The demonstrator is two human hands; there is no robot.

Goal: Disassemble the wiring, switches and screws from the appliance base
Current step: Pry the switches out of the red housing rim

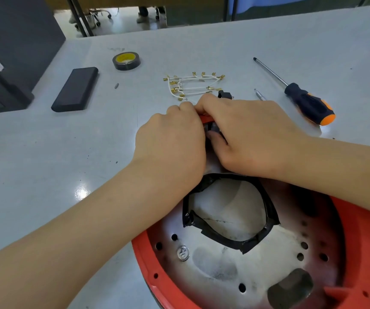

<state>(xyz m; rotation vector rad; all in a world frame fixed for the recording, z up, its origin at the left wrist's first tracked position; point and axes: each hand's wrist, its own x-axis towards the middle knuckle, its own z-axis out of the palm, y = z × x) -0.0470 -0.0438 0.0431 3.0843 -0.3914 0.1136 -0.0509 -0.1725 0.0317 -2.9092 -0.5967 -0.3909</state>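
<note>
Red appliance base (pixel 357 230) lies near; left hand (pixel 170 139) and right hand (pixel 246 134) curl over its far rim, apparently working a switch (pixel 212 128) free. Next: push it out, toward removed wires (pixel 193 85).

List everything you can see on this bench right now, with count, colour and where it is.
appliance base: one, red rim, near right
screw: one, silver, inside the base, lower left
wires: one bundle, white with gold terminals, centre, beyond the hands
small switch: one, black, just right of the wires
screwdriver: one, black and orange, right
tape roll: one, black, far centre-left
flat block: one, black, left
left hand: grips the base's far rim
right hand: grips the same rim
</note>
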